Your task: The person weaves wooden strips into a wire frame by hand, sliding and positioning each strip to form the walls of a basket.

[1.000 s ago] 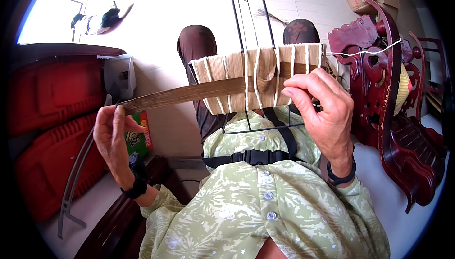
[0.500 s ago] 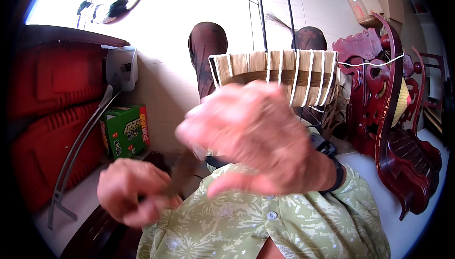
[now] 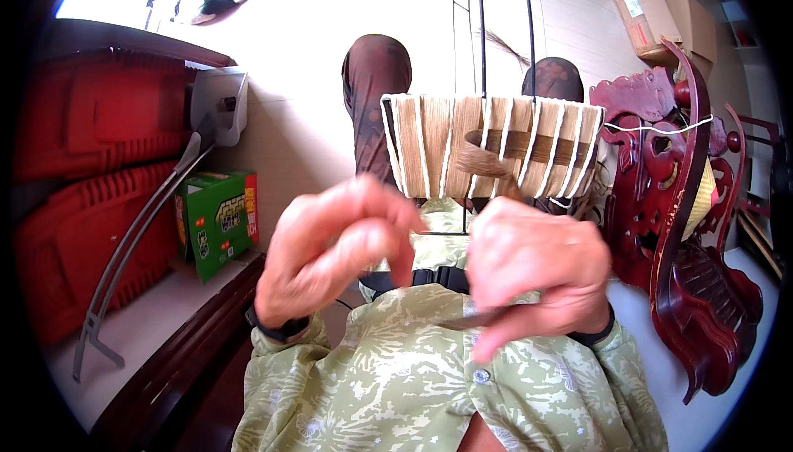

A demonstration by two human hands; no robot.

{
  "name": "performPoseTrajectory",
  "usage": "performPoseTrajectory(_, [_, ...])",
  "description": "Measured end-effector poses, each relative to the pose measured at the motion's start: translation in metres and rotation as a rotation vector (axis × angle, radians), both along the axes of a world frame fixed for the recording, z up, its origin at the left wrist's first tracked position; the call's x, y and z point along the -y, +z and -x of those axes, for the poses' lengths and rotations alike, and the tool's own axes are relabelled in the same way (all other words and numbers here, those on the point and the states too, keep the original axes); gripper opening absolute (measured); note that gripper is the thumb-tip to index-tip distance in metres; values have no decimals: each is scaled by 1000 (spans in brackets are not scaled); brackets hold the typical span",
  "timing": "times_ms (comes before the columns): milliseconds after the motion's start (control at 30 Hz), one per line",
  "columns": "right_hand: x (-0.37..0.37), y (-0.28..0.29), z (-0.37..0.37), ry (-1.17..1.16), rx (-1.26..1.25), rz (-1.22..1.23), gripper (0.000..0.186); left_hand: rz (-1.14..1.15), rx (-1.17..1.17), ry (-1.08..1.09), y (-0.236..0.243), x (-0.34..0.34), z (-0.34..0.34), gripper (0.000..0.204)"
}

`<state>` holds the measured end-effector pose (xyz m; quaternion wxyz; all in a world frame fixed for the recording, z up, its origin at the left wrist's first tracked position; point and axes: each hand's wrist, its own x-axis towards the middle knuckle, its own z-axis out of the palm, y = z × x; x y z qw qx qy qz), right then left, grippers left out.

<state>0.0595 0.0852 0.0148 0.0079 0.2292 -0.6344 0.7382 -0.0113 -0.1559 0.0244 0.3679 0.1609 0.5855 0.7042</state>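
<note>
A slatted band of tan fibre strips is stretched on a black wire frame and crossed by several white cords. A flat brown fibre strip runs across its middle, threaded among the cords. Its loose part curls and twists down toward my right hand, which is closed on it. The strip's dark tail sticks out below, by the thumb. My left hand is raised to the left, just below the band. Its fingers are curved and somewhat blurred, with a gap to the thumb and nothing visible between.
Black rods rise from the frame between my knees. On the left are red plastic cases, a green box and a grey metal stand. A carved dark-red wooden chair and a cardboard box are on the right.
My right hand has moved right and down, uncovering the band and the curled strip. My left hand has risen and moved right, closer to the band. The view has shifted slightly.
</note>
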Motion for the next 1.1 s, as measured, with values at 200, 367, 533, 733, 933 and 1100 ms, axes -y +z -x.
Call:
performPoseTrajectory(200, [-37,11,13,-32,-255,82,38,561,-497,248,-60,-54,-15,10])
performPoseTrajectory(367, [-18,15,3,-321,47,-541,29,726,-726,408,-66,-71,-26,20])
performPoseTrajectory(533, [3,-13,13,-468,-4,-722,17,575,-524,319,-67,-69,-13,19])
performPoseTrajectory(733, [10,-17,37,-251,-290,-522,18,370,-590,251,-67,-54,-1,22])
performPoseTrajectory(933, [1,-20,27,-412,-128,-995,15,435,-306,201,-61,-61,-6,12])
performPoseTrajectory(1100, [0,-24,11,-436,36,-1099,19,311,-41,155,-59,-55,-4,12])
